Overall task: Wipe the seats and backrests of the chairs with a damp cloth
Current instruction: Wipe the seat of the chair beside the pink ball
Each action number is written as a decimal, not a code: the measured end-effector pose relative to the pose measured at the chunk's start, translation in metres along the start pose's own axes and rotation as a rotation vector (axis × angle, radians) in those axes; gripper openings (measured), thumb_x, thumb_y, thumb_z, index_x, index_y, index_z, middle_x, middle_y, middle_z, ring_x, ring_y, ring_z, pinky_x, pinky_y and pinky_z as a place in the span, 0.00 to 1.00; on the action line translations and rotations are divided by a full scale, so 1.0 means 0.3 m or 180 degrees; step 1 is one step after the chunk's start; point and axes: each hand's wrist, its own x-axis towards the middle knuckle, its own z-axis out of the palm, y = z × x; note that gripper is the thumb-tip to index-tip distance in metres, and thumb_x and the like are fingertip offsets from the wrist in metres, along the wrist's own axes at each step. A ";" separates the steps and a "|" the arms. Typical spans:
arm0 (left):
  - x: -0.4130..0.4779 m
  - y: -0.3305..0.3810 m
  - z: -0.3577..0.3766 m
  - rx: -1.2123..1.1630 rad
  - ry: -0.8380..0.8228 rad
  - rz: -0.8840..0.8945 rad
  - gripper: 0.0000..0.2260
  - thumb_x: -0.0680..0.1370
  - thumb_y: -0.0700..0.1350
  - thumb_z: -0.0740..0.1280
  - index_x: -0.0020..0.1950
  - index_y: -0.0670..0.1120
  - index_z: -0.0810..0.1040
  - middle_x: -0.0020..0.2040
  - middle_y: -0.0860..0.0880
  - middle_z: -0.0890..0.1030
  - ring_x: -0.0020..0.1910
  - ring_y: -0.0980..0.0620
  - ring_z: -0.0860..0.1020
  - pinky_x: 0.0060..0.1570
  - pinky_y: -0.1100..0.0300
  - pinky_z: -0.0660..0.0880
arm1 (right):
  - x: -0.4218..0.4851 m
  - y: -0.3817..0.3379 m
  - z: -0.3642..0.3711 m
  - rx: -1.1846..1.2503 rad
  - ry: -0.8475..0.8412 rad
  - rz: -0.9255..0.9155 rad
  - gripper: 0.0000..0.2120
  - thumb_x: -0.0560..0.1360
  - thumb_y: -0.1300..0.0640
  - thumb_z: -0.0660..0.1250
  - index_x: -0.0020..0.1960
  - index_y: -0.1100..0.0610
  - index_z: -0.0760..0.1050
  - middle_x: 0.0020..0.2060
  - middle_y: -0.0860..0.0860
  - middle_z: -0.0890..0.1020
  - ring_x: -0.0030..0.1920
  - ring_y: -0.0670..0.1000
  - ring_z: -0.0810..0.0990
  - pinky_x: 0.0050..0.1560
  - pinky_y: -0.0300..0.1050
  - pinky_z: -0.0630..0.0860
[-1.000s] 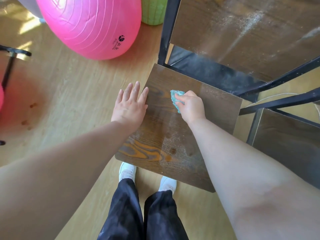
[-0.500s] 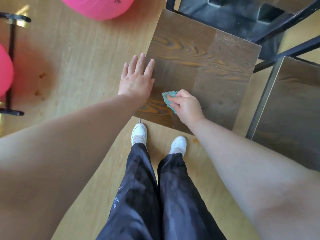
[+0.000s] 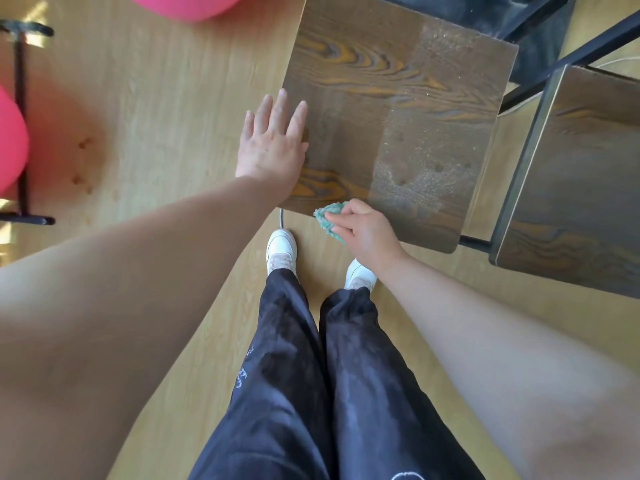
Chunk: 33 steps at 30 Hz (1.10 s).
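Room: pale wood floor (image 3: 156, 116) running under everything; pink ball (image 3: 187, 5) showing at the top edge.
Seat: dark wood chair seat (image 3: 398, 109) standing just ahead of the person's feet.
Cloth: teal cloth (image 3: 327, 216) sitting at the seat's front edge, partly hanging over it.
Right hand: right hand (image 3: 367, 233) pinching the cloth, grip narrow, fingers curling round it.
Left hand: left hand (image 3: 272, 147) lying flat on the seat's left edge, grip wide, holding nothing.
Progress: left part looking darker and wiped, by my reading; dusty strip (image 3: 426, 161) on the right still waiting. Backrest sitting out of view; neighbouring seat (image 3: 571, 188) apparently waiting too.
Change: cloth travelling from mid-seat a second ago down to the front edge; left hand keeping its place; view tipping downward.
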 end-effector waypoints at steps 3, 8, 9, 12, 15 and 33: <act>0.006 0.024 0.002 0.0005 -0.0047 0.0025 0.26 0.85 0.51 0.52 0.82 0.51 0.46 0.82 0.45 0.46 0.80 0.44 0.44 0.78 0.46 0.45 | 0.038 0.014 -0.099 0.0114 0.0475 0.0135 0.12 0.76 0.64 0.70 0.59 0.59 0.82 0.44 0.49 0.75 0.45 0.47 0.74 0.49 0.32 0.69; 0.091 0.096 -0.034 -0.0019 0.0044 0.0098 0.26 0.85 0.53 0.50 0.82 0.51 0.45 0.82 0.46 0.45 0.81 0.45 0.43 0.78 0.46 0.45 | 0.233 0.090 -0.359 -0.0002 0.1131 0.0249 0.11 0.77 0.62 0.69 0.59 0.57 0.83 0.47 0.50 0.76 0.47 0.49 0.77 0.52 0.35 0.72; 0.114 0.109 -0.044 -0.0016 0.0080 0.0133 0.26 0.85 0.53 0.50 0.82 0.51 0.45 0.82 0.46 0.45 0.81 0.45 0.43 0.78 0.46 0.45 | 0.280 0.103 -0.412 0.0027 0.1190 0.0374 0.11 0.78 0.61 0.68 0.59 0.57 0.82 0.48 0.50 0.76 0.48 0.48 0.77 0.53 0.37 0.74; 0.189 0.132 -0.070 0.0035 0.0141 0.0200 0.26 0.86 0.53 0.49 0.82 0.51 0.43 0.82 0.46 0.44 0.80 0.45 0.42 0.78 0.47 0.45 | 0.419 0.140 -0.551 0.0078 0.1405 0.0706 0.11 0.79 0.59 0.67 0.60 0.58 0.81 0.51 0.49 0.75 0.50 0.47 0.77 0.54 0.31 0.73; 0.271 0.144 -0.088 0.0075 0.0136 0.0219 0.26 0.86 0.52 0.48 0.82 0.51 0.42 0.82 0.46 0.43 0.80 0.45 0.41 0.78 0.47 0.44 | 0.550 0.190 -0.645 0.0077 0.1594 0.0983 0.12 0.80 0.59 0.66 0.61 0.61 0.80 0.50 0.50 0.73 0.49 0.49 0.74 0.43 0.17 0.61; 0.512 0.130 -0.101 0.0073 -0.0061 0.0236 0.26 0.86 0.51 0.48 0.82 0.51 0.42 0.82 0.46 0.42 0.80 0.45 0.41 0.78 0.48 0.42 | 0.711 0.334 -0.667 -0.0385 0.1601 0.1199 0.15 0.82 0.58 0.63 0.67 0.56 0.77 0.61 0.51 0.75 0.61 0.51 0.76 0.64 0.39 0.72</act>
